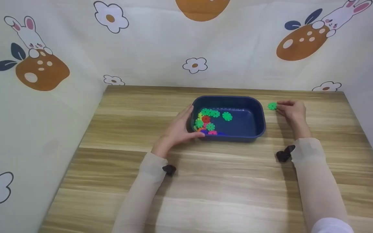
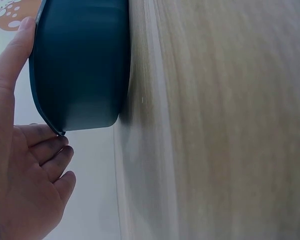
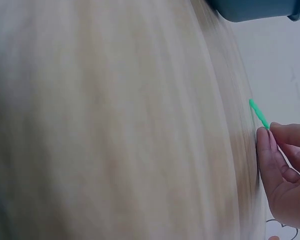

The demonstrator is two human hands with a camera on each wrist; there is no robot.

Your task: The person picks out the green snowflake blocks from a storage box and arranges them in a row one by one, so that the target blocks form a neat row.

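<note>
At the left end of a dark blue plastic tub [image 1: 238, 138], my left hand [image 1: 178, 127] holds the corner, thumb along the front rim and fingers along the left side. In the left wrist view, the tub's outer wall [image 2: 82, 65] stands between thumb and fingers. Inside the tub, green snowflake discs [image 1: 227, 116], a red disc [image 1: 206, 119] and several pink, yellow, orange and purple ones gather mostly on the left. Right of the tub, my right hand [image 1: 292, 113] pinches one green snowflake disc [image 1: 272, 106] between thumb and fingertips. Edge-on in the right wrist view, that disc [image 3: 259, 113] is tilted close to the tabletop.
The tub stands on a wood-grain table [image 1: 225, 187] near its back edge. A cloth wall [image 1: 147, 55] printed with rabbits and flowers rises behind and at the left. Black wrist cameras [image 1: 169, 170] sit at both cuffs.
</note>
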